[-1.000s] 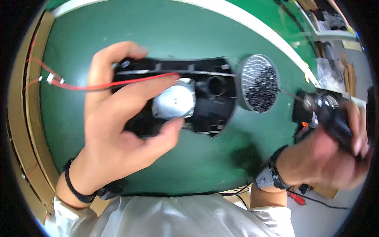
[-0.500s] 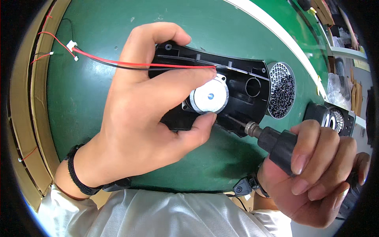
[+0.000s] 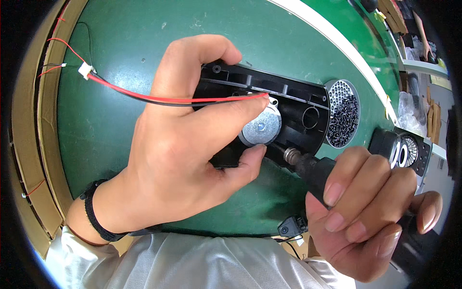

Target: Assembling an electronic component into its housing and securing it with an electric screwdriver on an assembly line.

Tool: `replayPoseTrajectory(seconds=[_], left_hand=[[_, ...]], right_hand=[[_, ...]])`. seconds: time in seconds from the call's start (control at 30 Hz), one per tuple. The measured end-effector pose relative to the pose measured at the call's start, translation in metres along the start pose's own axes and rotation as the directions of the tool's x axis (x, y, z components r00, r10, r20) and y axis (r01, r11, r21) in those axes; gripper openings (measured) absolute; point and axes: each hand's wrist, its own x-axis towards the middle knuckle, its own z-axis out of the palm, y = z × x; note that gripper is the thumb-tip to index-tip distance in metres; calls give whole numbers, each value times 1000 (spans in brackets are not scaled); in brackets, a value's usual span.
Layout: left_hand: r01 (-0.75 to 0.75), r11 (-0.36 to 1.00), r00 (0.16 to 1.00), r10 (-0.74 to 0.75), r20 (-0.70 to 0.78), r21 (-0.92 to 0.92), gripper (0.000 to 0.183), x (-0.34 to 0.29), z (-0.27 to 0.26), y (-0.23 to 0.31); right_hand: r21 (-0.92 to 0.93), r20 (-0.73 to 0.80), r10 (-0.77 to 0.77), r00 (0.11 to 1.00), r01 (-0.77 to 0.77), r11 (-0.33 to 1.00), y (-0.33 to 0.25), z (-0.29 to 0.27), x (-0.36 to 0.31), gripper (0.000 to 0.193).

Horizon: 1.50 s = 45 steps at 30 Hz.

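My left hand (image 3: 178, 130) pinches a round silver-backed speaker (image 3: 262, 129) between thumb and fingers. The speaker lies inside a curved black plastic housing (image 3: 293, 132), part of which the hand covers. Red and black wires (image 3: 144, 98) run left from beneath my fingers to a white connector (image 3: 85, 71). Wrapped around a black power screwdriver (image 3: 313, 171), my right hand (image 3: 365, 207) holds it at a slant. The screwdriver's bit reaches into the housing close to the speaker's lower right edge, near my left thumb. Whether the bit sits on a screw cannot be made out.
An oval perforated dish (image 3: 357, 96) of small black screws (image 3: 342, 120) stands right of the housing. Black speaker-like units (image 3: 411, 151) lie farther right. Cardboard dividers (image 3: 29, 120) with thin wires line the left edge. Another person's arm (image 3: 424, 41) shows at upper right.
My right hand and the screwdriver have moved left, bringing the bit closer to the speaker. The housing, speaker and left hand have shifted slightly down and right, and the wires sag more.
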Motion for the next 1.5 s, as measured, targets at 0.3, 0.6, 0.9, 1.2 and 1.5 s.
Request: replayPoseTrajectory(seconds=[0.3, 0.6, 0.9, 1.2, 1.5], left_hand=[[35, 999, 999, -35, 30, 2, 57, 1, 0, 9], [9, 1000, 998, -10, 65, 27, 55, 3, 1, 11], [78, 997, 997, -78, 3, -10, 49, 1, 0, 7], [48, 964, 996, -65, 57, 260, 31, 8, -36, 7], [87, 941, 946, -181, 270, 327, 66, -4, -28, 49]], right_hand=[[2, 60, -32, 998, 32, 999, 4, -1, -1, 22], [-35, 76, -39, 996, 42, 999, 9, -3, -8, 26], [189, -101, -35, 994, 53, 981, -46, -25, 20, 11], [89, -207, -93, 974, 113, 990, -52, -58, 23, 10], [45, -226, -152, 962, 167, 985, -34, -57, 15, 32]])
